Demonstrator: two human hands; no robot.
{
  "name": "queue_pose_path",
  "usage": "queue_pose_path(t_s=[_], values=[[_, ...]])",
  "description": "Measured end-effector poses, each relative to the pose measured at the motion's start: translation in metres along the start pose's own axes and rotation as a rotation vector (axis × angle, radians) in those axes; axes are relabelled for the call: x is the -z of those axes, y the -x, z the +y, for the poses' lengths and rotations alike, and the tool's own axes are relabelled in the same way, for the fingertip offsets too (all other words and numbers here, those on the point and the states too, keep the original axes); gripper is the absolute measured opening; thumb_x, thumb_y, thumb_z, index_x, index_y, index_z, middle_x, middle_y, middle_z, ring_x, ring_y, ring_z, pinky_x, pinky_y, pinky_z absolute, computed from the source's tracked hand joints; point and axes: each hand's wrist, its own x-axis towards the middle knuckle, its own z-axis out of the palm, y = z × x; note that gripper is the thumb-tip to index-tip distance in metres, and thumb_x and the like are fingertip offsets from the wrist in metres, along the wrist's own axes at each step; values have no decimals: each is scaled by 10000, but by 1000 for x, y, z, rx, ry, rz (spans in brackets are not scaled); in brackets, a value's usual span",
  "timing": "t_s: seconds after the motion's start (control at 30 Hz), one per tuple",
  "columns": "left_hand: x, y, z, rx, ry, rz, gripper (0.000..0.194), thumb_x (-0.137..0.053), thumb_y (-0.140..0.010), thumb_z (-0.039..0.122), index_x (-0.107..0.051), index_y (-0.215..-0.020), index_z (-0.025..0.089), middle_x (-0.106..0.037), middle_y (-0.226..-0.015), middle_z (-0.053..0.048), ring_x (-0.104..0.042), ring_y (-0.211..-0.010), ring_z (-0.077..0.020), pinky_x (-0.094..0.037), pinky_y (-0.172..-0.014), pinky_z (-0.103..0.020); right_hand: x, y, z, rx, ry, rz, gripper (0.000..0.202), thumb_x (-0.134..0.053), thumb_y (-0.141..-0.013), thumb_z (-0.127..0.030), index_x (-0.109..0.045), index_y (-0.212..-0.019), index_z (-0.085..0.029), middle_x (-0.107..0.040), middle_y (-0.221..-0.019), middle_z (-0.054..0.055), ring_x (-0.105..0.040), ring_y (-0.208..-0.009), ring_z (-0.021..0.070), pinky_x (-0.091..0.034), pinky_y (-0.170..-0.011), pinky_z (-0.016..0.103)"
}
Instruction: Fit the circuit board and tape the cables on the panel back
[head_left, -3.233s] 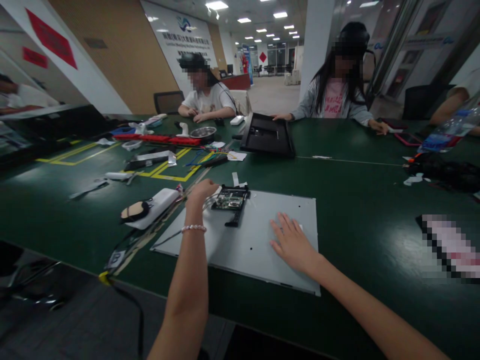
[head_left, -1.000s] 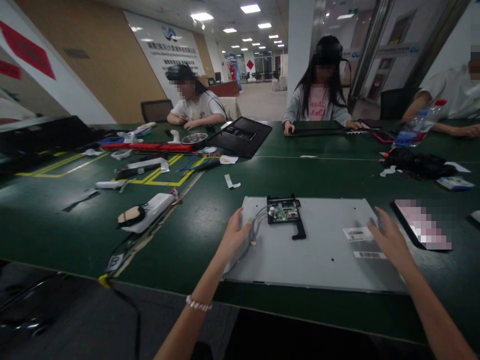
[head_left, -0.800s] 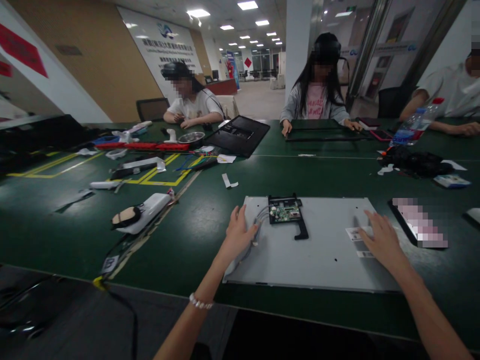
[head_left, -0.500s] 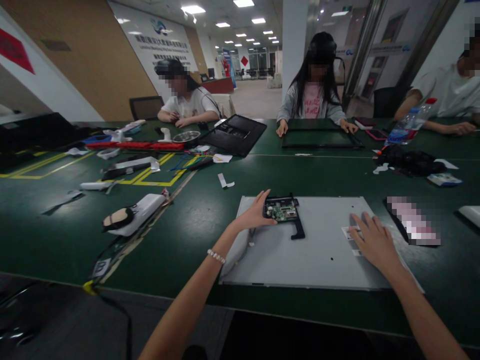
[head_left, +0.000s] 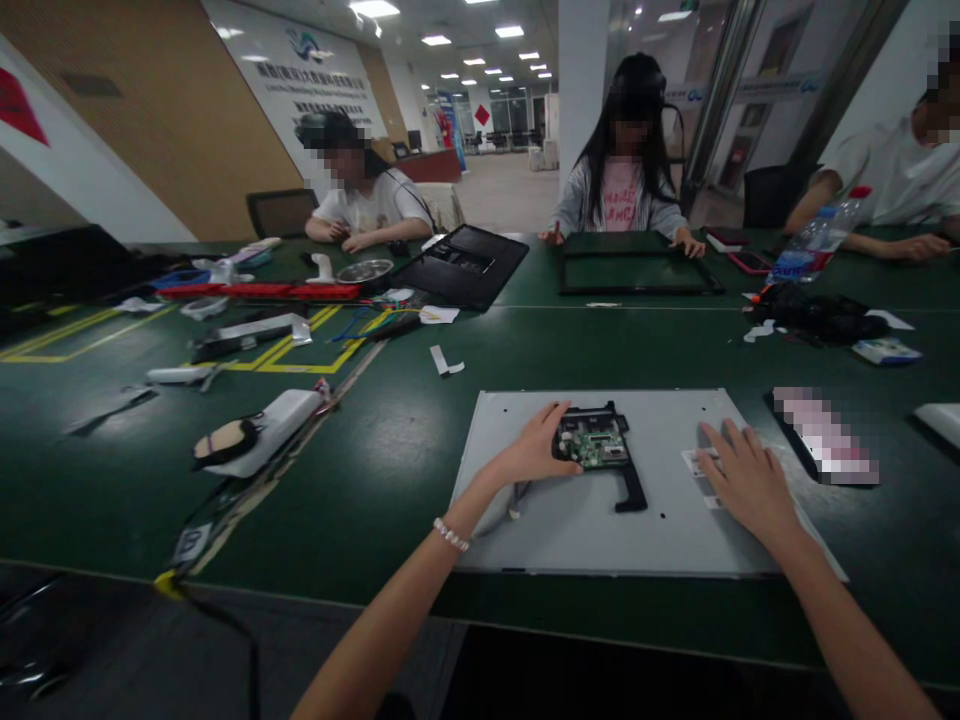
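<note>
A grey flat panel (head_left: 570,540), like the back of a display, lies on the green table before me. Over its middle is a green circuit board in a black bracket (head_left: 596,448), with one arm of the bracket pointing toward me. My left hand (head_left: 536,445) grips the bracket's left edge between thumb and fingers. A thin cable (head_left: 514,500) trails from beneath that hand. On the panel's right side rests my right hand (head_left: 750,485), palm down, fingers spread over a white label (head_left: 697,465). Whether the bracket touches the panel I cannot tell.
Right of the panel lies a phone-shaped object (head_left: 821,437), blurred out. At left are a white power strip (head_left: 289,415), cables and a red bar (head_left: 259,291). Across the table, one person holds a black frame (head_left: 641,291); two others sit nearby. A bottle (head_left: 817,240) stands far right.
My left hand has moved the circuit board and bracket right and toward me across the panel. My right hand stays in place. The view has shifted slightly.
</note>
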Motion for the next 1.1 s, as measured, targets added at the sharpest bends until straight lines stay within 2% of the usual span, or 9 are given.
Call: queue_pose_path(t_s=[0.1,0.2,0.4,0.7,0.83,0.97,1.03,1.1], values=[[-9,0,7,-11,-19,-29,1118,-721,-651,515,-160,-1535,121,-168,-1575,-229,-185,-1445,-396,-190,-1166,-558,2,-1,0,3,-1,-17,552,-259,-981,-471,-354,-1479,-250,-314,-1554,125,-270,-1413,362,-305,-1067,554],[-16,0,11,-13,-72,-57,1114,-684,-677,590,-147,-1537,128,-131,-1589,-223,-140,-1461,-383,-96,-1178,-575,4,-1,0,8,7,-24,550,-258,-984,-459,-353,-1481,-241,-318,-1550,132,-264,-1415,364,-306,-1066,551],[-17,-2,13,13,-117,-85,1109,-655,-689,633,-132,-1540,151,-125,-1595,-206,-112,-1471,-364,-53,-1185,-562,8,-1,-6,-4,22,-11,536,-241,-991,-443,-386,-1461,-231,-326,-1541,139,-256,-1416,367,-304,-1065,547],[-10,0,5,-8,-108,-33,1111,-682,-666,601,-153,-1533,151,-209,-1565,-212,-172,-1445,-400,-111,-1170,-582,15,-1,-23,-28,29,-14,533,-251,-987,-440,-388,-1458,-229,-356,-1527,152,-282,-1401,370,-291,-1062,536],[-9,2,9,9,-119,-21,1119,-698,-649,596,-189,-1522,116,-243,-1547,-224,-204,-1431,-403,-148,-1170,-564,17,0,-26,-21,33,9,528,-249,-992,-426,-396,-1456,-222,-369,-1519,150,-291,-1397,358,-293,-1062,527],[-8,4,13,-14,-141,-36,1125,-687,-667,619,-153,-1534,142,-244,-1552,-215,-201,-1435,-406,-133,-1163,-592,15,0,-25,-15,26,20,531,-240,-995,-444,-400,-1454,-230,-357,-1526,144,-279,-1405,360,-293,-1066,533],[0,3,9,-46,-125,-64,1076,-647,-723,624,-128,-1540,155,-241,-1561,-202,-233,-1433,-376,-177,-1168,-555,14,1,-24,-11,12,19,540,-234,-995,-455,-388,-1462,-231,-348,-1531,145,-270,-1412,361,-295,-1068,535],[15,-1,-2,-61,-126,-41,961,-577,-804,598,-143,-1538,156,-248,-1565,-183,-278,-1426,-325,-242,-1167,-482,12,1,-23,-11,1,11,545,-229,-995,-457,-382,-1466,-231,-345,-1531,147,-266,-1415,362,-295,-1072,533]])
